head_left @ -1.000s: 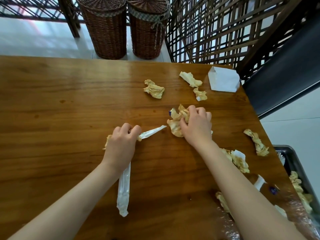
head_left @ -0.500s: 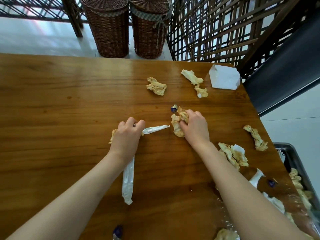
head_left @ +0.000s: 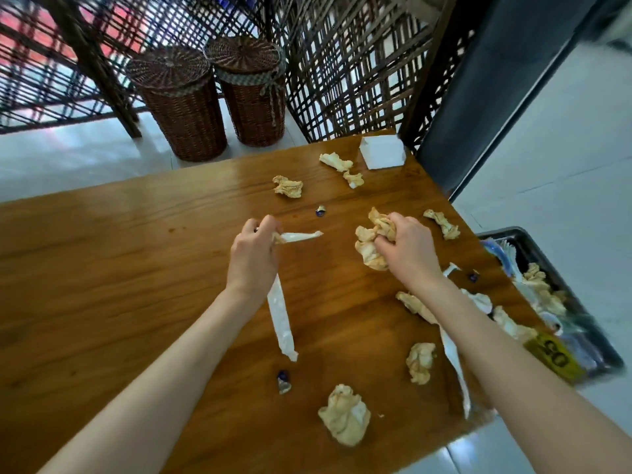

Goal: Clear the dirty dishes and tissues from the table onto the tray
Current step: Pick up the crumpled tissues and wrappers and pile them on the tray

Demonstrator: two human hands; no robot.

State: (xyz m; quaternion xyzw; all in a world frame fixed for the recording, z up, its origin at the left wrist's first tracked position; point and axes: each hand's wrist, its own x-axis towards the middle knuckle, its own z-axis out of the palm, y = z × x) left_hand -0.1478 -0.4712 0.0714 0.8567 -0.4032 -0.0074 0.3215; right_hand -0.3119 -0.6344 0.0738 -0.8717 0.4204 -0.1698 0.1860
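Observation:
My left hand (head_left: 254, 254) grips a long white plastic wrapper (head_left: 282, 316) together with a bit of tissue; the wrapper hangs down toward me over the wooden table (head_left: 102, 285). My right hand (head_left: 407, 249) clutches a bundle of stained crumpled tissues (head_left: 371, 241). More dirty tissues lie about: one far (head_left: 288, 187), two near the far corner (head_left: 337, 161), one at the right edge (head_left: 443, 224), and two near me (head_left: 345, 413) (head_left: 420, 360). A dark tray (head_left: 533, 244) holding tissues and wrappers sits low beside the table's right edge.
A white folded paper box (head_left: 381, 152) stands at the far right corner. Small blue foil scraps (head_left: 320, 211) (head_left: 283, 381) dot the table. Two wicker baskets (head_left: 184, 107) and a lattice screen (head_left: 342, 63) stand beyond the far edge. A yellow tag (head_left: 554, 354) lies by the tray.
The view has swung and pulled back, showing more tissues near me and the tray. Both hands have lifted slightly and shifted right with their wrapper and tissues; a blue scrap is left behind.

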